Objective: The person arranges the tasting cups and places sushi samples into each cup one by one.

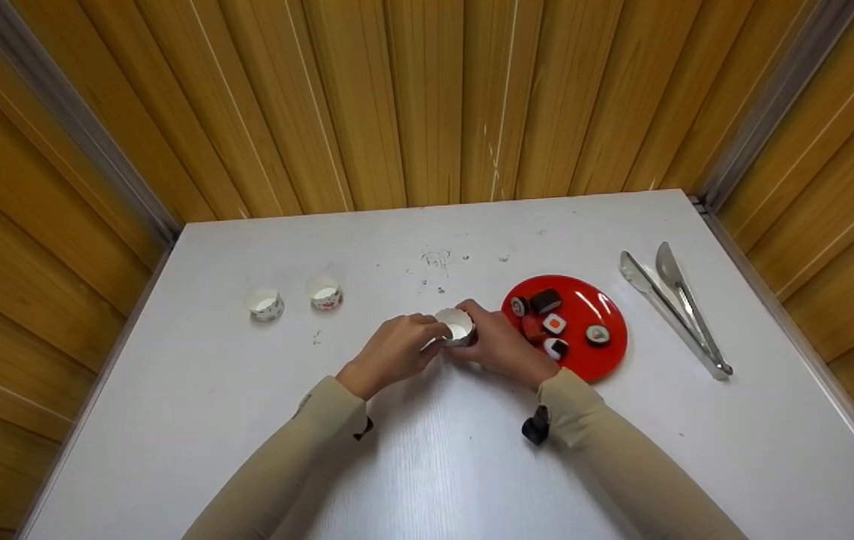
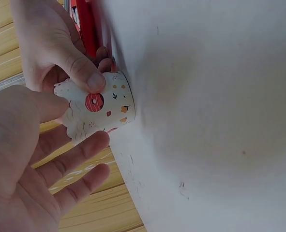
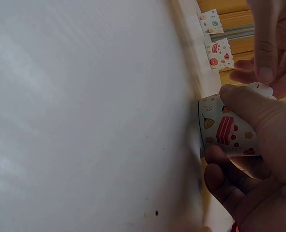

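A paper baking cup (image 1: 459, 331) with scalloped rim and printed sweets stands on the white table between the hands. My right hand (image 1: 505, 346) grips its side, with the thumb along the printed wall (image 3: 225, 128) and the fingers curled around the far side. At the rim, my left hand (image 1: 400, 345) pinches the paper between thumb and forefinger, while its other fingers (image 2: 80, 186) stay spread. Part of the cup is hidden behind the fingers, and whether it is a single cup or several nested ones I cannot tell.
Two similar paper cups, one (image 1: 267, 306) farther left and one (image 1: 325, 295) nearer, stand upright on the table. A red plate (image 1: 599, 366) with several toy sushi pieces (image 1: 554, 323) lies beside the right hand. Metal tongs (image 1: 678, 311) lie farther right. Wood-patterned panels enclose the table.
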Demonstrator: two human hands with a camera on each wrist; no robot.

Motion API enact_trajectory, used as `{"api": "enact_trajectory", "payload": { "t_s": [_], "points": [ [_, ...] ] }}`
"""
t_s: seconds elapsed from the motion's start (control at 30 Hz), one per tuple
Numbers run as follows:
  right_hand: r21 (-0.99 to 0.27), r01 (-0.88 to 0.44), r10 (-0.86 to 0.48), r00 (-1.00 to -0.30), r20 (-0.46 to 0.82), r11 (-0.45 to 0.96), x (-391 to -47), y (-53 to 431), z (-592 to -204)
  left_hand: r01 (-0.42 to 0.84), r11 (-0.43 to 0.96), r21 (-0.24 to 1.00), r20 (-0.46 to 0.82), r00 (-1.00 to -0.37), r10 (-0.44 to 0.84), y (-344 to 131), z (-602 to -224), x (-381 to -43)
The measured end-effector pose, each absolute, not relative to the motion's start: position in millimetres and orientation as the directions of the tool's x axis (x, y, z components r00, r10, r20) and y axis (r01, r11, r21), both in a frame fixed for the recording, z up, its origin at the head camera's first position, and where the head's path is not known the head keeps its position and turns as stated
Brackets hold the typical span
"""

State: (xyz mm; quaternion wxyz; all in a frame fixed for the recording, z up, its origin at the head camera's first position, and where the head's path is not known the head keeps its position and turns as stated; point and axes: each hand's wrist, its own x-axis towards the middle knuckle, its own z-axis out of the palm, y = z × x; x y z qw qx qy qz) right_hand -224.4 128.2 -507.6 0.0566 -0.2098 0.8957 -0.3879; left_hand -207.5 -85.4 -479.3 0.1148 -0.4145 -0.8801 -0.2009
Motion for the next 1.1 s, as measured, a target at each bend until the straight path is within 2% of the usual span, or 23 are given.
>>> {"api": "enact_trajectory", "payload": {
  "t_s": [0.17,0.87,1.1],
  "points": [
    [-0.713,-0.343,-0.427,-0.902,0.067,0.612,-225.2,128.5,-508.4,0.761,0.606,0.231,0.347,-0.646,0.680,-83.5,-477.2,-206.0],
    [-0.712,-0.319,-0.417,-0.908,0.041,0.625,-225.8,127.8,-507.6,0.751,0.610,0.252,0.320,-0.660,0.680,-82.8,-476.2,-206.4],
    [-0.724,-0.327,-0.422,-0.905,0.055,0.608,-224.2,128.2,-506.1,0.767,0.602,0.222,0.352,-0.638,0.685,-82.9,-474.9,-206.0]
  ]
}}
